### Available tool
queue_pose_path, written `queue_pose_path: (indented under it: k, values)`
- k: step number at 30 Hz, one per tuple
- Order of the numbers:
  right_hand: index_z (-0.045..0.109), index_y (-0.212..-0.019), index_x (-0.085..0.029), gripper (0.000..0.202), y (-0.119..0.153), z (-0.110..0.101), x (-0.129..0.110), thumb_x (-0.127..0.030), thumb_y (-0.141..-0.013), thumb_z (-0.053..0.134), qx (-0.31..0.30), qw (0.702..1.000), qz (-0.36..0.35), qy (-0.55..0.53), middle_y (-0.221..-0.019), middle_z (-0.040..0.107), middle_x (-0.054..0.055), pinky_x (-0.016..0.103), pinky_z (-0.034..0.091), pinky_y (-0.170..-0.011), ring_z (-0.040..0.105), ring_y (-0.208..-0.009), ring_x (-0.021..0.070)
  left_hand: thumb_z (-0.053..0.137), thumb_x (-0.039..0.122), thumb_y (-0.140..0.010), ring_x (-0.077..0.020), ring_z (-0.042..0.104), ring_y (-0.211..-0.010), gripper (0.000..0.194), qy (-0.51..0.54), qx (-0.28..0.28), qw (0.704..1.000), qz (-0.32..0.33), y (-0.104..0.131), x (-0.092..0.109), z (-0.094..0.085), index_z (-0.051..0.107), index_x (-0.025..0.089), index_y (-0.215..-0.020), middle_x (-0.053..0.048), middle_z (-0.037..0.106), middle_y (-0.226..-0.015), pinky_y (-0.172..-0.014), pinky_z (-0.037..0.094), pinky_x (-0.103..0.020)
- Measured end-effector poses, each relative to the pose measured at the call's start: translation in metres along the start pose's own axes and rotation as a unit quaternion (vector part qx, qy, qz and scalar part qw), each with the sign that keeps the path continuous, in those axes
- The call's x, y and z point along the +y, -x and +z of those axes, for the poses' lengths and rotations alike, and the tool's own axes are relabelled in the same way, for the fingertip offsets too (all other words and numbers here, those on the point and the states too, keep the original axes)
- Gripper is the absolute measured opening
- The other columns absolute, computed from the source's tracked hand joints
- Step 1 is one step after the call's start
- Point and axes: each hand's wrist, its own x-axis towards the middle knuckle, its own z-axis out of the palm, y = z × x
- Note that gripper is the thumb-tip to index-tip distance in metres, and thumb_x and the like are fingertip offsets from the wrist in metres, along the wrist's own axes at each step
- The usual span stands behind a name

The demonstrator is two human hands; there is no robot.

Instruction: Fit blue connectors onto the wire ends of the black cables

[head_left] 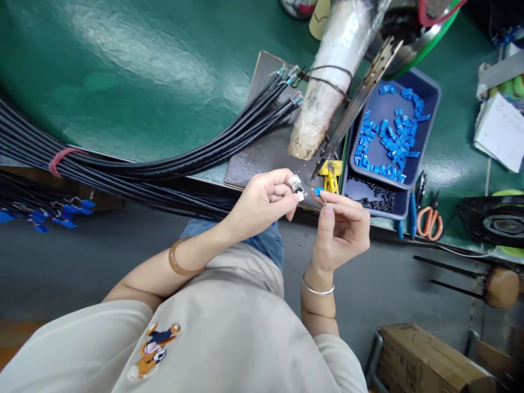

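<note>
Near the bench edge, my left hand (272, 199) is closed on a small silver and white connector (297, 187), its fingers curled round it. Just to the right, my right hand (339, 224) pinches a small blue connector piece (317, 191) between thumb and fingers. The two pieces are close together but apart. Behind the hands, a bundle of black cables (164, 166) with stripped coloured wire ends lies across the bench onto a dark board (257, 155). A yellow tool (331, 174) is right behind my right hand.
A blue-grey tray (434, 103) of blue pieces stands right, with black parts (374, 195) in a tray below. A wrapped white tube (333, 71) hangs over the board. Orange-handled scissors (430, 221) lie at the bench edge. More cables (24, 188) hang at left.
</note>
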Motion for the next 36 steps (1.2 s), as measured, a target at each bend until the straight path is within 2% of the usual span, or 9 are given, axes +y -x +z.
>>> queue_pose_path:
  k: [7,16,26,32,36]
  values:
    - [0.062,-0.087,-0.021,0.017,-0.003,-0.002,0.004,-0.006,-0.081,0.068,-0.053,0.989,-0.097,0.097,-0.098,0.076,0.002,0.03,0.063,-0.079,0.075,-0.088,0.015,0.056,0.014,-0.083,-0.001,0.038,-0.04,0.013,0.006,-0.008,1.0,-0.005,-0.005,0.001,-0.003,0.052,0.015,-0.072,0.005,0.054,-0.05,-0.041,0.026,-0.014]
    - [0.056,-0.083,-0.021,0.02,-0.01,-0.005,0.007,-0.005,-0.078,0.067,-0.069,0.966,-0.18,0.171,-0.095,0.078,0.002,0.025,0.061,-0.075,0.075,-0.083,0.0133,0.058,0.014,-0.083,-0.0014,0.038,-0.04,0.009,0.017,-0.005,1.0,-0.001,-0.009,0.002,-0.002,0.053,0.015,-0.076,0.006,0.053,-0.05,-0.04,0.025,-0.014]
    - [0.055,-0.083,-0.02,0.02,-0.019,-0.005,0.008,-0.004,-0.079,0.067,-0.071,0.958,-0.204,0.19,-0.095,0.078,0.003,0.023,0.06,-0.076,0.075,-0.085,0.0124,0.057,0.012,-0.081,-0.0022,0.04,-0.041,0.007,-0.006,0.017,1.0,0.008,-0.014,0.005,-0.002,0.054,0.015,-0.075,0.006,0.051,-0.049,-0.041,0.028,-0.014]
    - [0.056,-0.083,-0.021,0.02,-0.024,-0.003,0.011,-0.006,-0.078,0.068,-0.066,0.957,-0.219,0.18,-0.094,0.078,0.002,0.024,0.06,-0.074,0.075,-0.082,0.0131,0.056,0.011,-0.08,-0.0039,0.046,-0.045,0.008,-0.017,0.025,0.999,0.02,-0.017,0.005,-0.003,0.054,0.016,-0.073,0.005,0.054,-0.051,-0.047,0.036,-0.015]
    - [0.057,-0.084,-0.022,0.02,-0.025,-0.003,0.009,-0.007,-0.079,0.069,-0.068,0.957,-0.212,0.184,-0.096,0.078,0.001,0.026,0.061,-0.073,0.075,-0.083,0.0144,0.057,0.011,-0.079,-0.0037,0.044,-0.044,0.007,-0.012,0.025,1.0,0.014,-0.017,0.009,-0.003,0.055,0.016,-0.073,0.005,0.054,-0.05,-0.044,0.033,-0.015]
